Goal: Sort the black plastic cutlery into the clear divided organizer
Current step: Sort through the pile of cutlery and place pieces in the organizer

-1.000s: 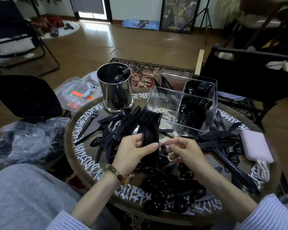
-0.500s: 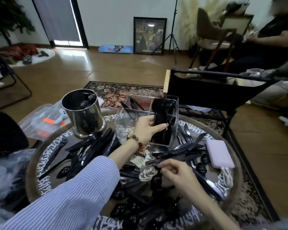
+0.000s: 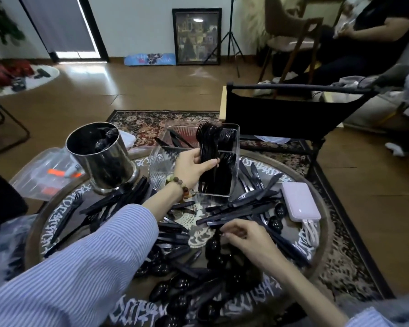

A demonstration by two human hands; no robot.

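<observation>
The left hand [image 3: 194, 167] is clamped round a bundle of black forks [image 3: 207, 147], held upright with tines up, over the clear divided organizer [image 3: 234, 161]. The bundle stands at the organizer's near right compartment; whether its handle ends touch the floor of that compartment cannot be told. The right hand [image 3: 242, 234] works well apart, on the near side of the organizer, fingers curled over loose cutlery [image 3: 234, 214] on the round table [image 3: 326, 234]; what it pinches, if anything, cannot be told.

Risks:
- Early release may let the forks fan out and tip over the organizer wall.
- Spoons appear to occupy the right side already; forks dropped there would mix types.

The organizer's contents merge into one black mass. The far compartments are partly hidden behind the bundle.
</observation>
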